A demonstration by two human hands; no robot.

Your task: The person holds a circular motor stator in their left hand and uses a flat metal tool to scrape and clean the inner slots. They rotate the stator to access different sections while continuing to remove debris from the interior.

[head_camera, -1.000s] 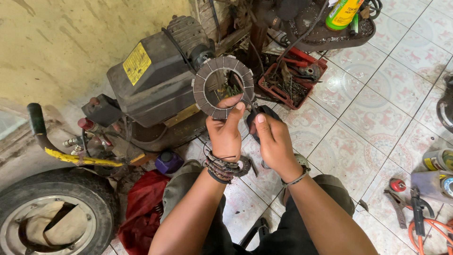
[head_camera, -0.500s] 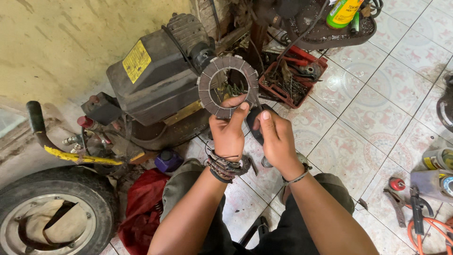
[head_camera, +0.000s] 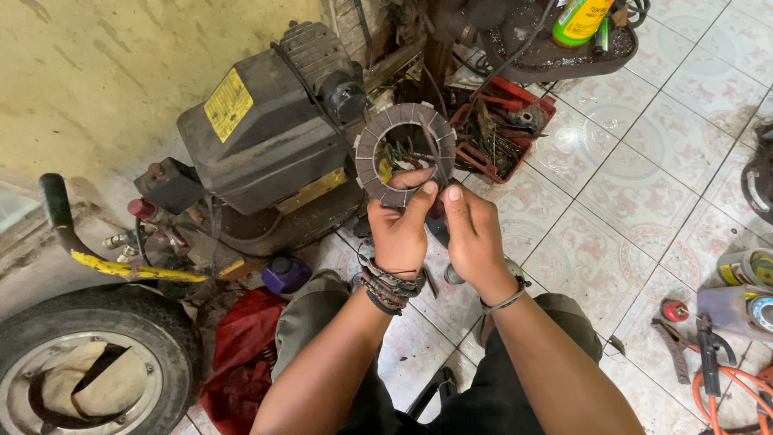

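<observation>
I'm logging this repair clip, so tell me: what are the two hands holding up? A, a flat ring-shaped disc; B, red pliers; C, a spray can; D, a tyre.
A: both hands, left and right, pinch the lower edge of a grey segmented ring disc held up in front of the black machine.

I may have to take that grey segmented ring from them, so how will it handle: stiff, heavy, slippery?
The ring keeps its flat round shape though the left hand and right hand pinch only its lower edge, so it is probably stiff. It is thin and open in the middle, so likely light. Its dull, segmented face looks grippy rather than slick.
</observation>
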